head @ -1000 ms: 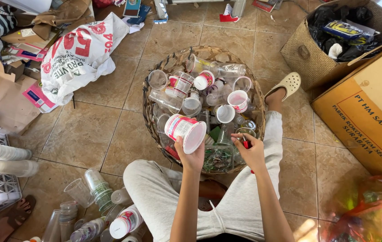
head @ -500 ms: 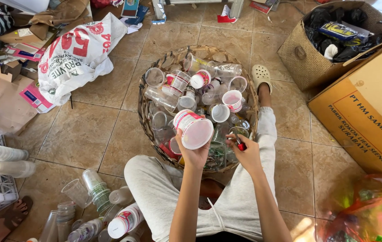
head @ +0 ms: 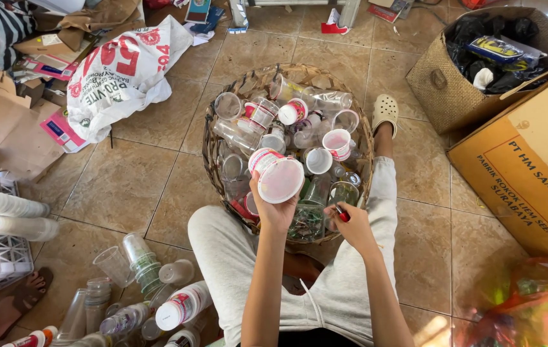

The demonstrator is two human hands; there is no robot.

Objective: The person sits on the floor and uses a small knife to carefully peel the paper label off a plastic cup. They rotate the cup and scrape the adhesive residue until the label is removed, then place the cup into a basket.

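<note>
I sit on a tiled floor with a round wicker basket [head: 210, 149] between my legs, filled with several clear and printed plastic cups. My left hand [head: 274, 207] holds a white plastic cup [head: 277, 174] with a red printed band, its sealed mouth turned toward me, above the basket's near side. My right hand [head: 349, 223] is closed around a small red tool [head: 342, 213] just right of the cup, over the basket's near rim.
Stacked and loose plastic cups [head: 140, 258] lie at lower left beside a white crate [head: 3, 254]. A printed white sack [head: 123, 71] and flattened cardboard sit at upper left. A large cardboard box [head: 530, 154] and a woven basket [head: 444, 83] with dark bags stand at right.
My view has shifted slightly; the basket and hands sit a little higher and to the right. Both hands keep their hold on the cup and the red tool.
</note>
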